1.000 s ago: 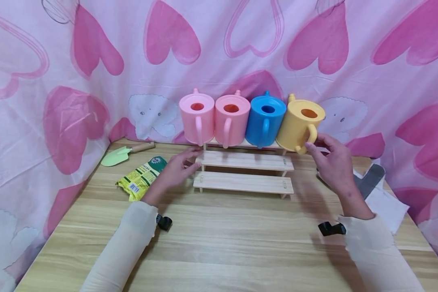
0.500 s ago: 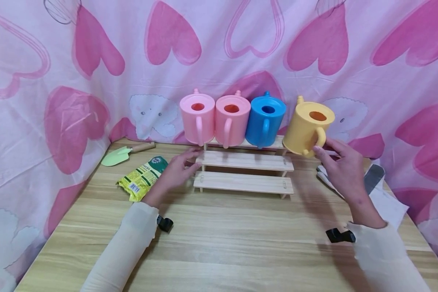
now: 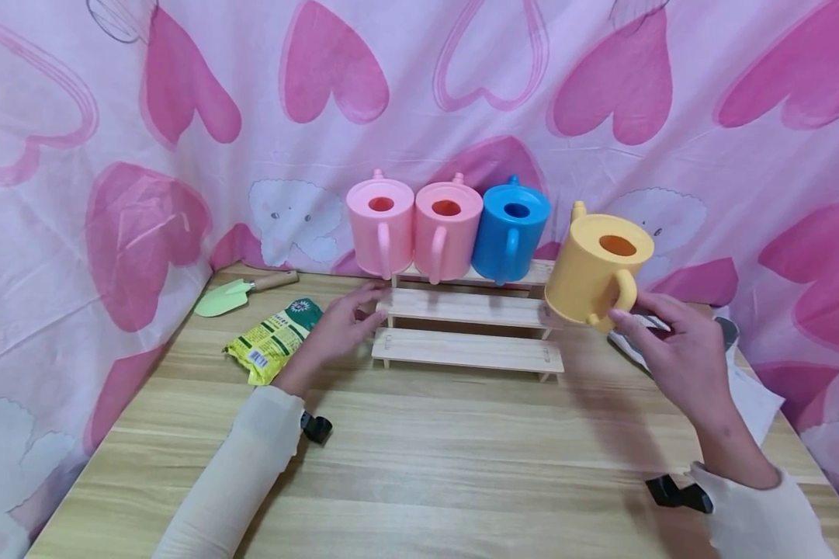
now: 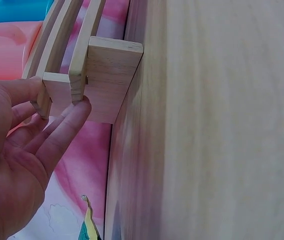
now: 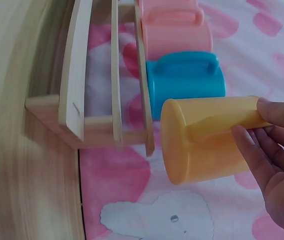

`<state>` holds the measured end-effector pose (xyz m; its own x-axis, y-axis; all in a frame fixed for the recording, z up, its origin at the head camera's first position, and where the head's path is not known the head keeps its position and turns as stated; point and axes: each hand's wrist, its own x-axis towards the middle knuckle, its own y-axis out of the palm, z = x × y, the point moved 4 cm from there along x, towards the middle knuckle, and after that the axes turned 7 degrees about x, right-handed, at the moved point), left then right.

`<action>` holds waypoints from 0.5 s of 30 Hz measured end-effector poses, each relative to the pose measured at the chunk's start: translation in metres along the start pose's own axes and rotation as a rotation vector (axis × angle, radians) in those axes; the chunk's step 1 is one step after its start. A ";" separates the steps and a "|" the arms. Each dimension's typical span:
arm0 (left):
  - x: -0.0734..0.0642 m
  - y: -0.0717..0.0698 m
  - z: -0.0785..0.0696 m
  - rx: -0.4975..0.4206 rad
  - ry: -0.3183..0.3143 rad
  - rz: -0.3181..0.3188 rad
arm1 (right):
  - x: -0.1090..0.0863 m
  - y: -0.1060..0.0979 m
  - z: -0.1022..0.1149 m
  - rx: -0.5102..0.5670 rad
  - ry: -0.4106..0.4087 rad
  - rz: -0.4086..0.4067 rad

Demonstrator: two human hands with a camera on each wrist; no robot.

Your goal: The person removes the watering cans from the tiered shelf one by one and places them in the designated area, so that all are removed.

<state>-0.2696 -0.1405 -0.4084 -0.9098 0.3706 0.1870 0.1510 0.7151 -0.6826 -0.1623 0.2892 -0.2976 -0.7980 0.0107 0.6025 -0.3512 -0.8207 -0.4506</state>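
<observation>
My right hand (image 3: pixel 691 365) holds a yellow watering can (image 3: pixel 587 268) by its handle, thumb and fingers pinching it. The can is tilted and hangs off the right end of a three-step wooden plant stand (image 3: pixel 468 347). In the right wrist view the yellow can (image 5: pixel 202 150) is apart from the top step. My left hand (image 3: pixel 338 330) grips the stand's left end, thumb at the middle step and fingertips on the lowest one in the left wrist view. A blue watering can (image 3: pixel 510 241) and two pink watering cans (image 3: pixel 380 241) stand side by side on the top step.
Left of the stand lie a yellow-green packet (image 3: pixel 272 341) and a green hand trowel (image 3: pixel 227 297) with a wooden handle. Behind my right hand are grey-and-white gloves (image 3: pixel 750 396). A pink heart-patterned curtain (image 3: pixel 405 93) rises behind the wooden table (image 3: pixel 461 466).
My right hand has moved the yellow watering can right, down and toward me, off the top step beside the blue one. My left hand has stayed at the stand's left end.
</observation>
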 end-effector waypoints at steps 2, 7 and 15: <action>0.001 -0.001 0.000 -0.003 -0.002 0.001 | -0.006 0.001 0.004 0.006 0.009 0.021; 0.002 -0.004 -0.002 -0.011 0.000 -0.005 | -0.025 0.010 0.016 0.054 0.028 0.087; -0.001 -0.002 -0.001 -0.014 0.010 0.000 | -0.052 0.033 0.033 0.232 0.012 0.234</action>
<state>-0.2686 -0.1417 -0.4072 -0.9060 0.3761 0.1943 0.1560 0.7233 -0.6727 -0.1166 0.2425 -0.3226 -0.8502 -0.1882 0.4917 -0.0375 -0.9100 -0.4130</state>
